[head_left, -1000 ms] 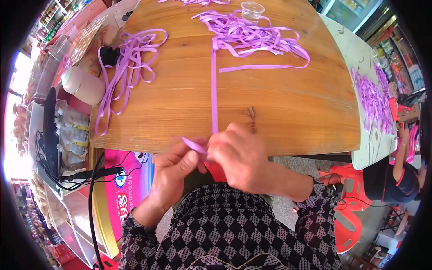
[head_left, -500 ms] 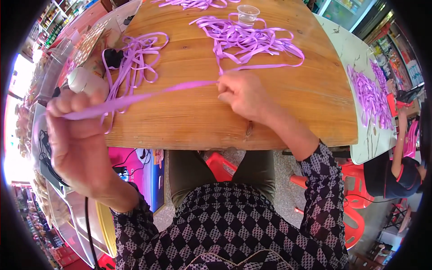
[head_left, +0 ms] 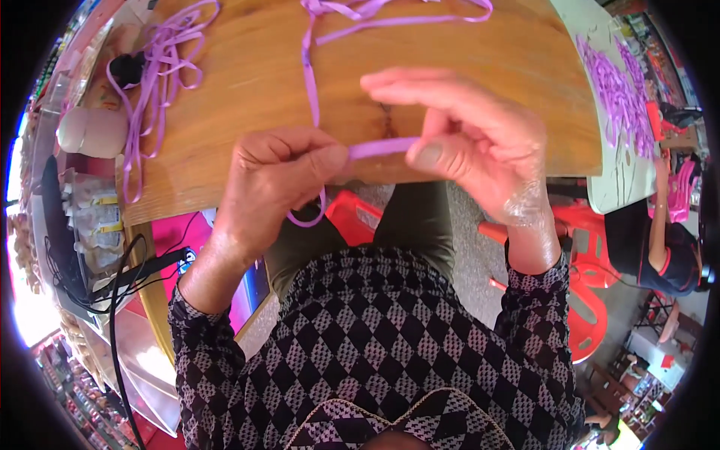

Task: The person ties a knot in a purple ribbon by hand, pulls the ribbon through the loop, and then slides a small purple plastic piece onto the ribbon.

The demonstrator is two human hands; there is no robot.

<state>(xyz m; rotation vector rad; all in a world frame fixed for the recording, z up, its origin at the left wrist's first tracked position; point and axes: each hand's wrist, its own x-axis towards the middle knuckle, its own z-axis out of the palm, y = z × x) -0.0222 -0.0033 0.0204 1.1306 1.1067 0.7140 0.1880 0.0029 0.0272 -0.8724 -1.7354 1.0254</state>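
A narrow purple ribbon (head_left: 381, 148) stretches in a short, straight length between my two hands, just over the table's near edge. My left hand (head_left: 277, 172) is closed on it, thumb against the curled fingers. At the other end, my right hand (head_left: 480, 142) has the ribbon at its thumb, apparently held against fingers hidden behind; its upper fingers reach out to the left, apart from the thumb. One strand runs from my left hand up to a purple ribbon pile (head_left: 360, 9), cut off by the top edge. A small loop hangs below my left hand.
On the wooden table (head_left: 525, 90), another tangle of purple ribbon (head_left: 169, 64) lies at left, beside a white rounded object (head_left: 94, 131). More purple ribbon (head_left: 615, 94) covers part of the pale side table (head_left: 626, 184). Red stools (head_left: 589, 240) stand at right, near another person (head_left: 656, 247).
My left hand has come from the far left to the middle, shortening the ribbon span. My right hand has moved right, its fingers now spread. The view has tilted down toward my lap.
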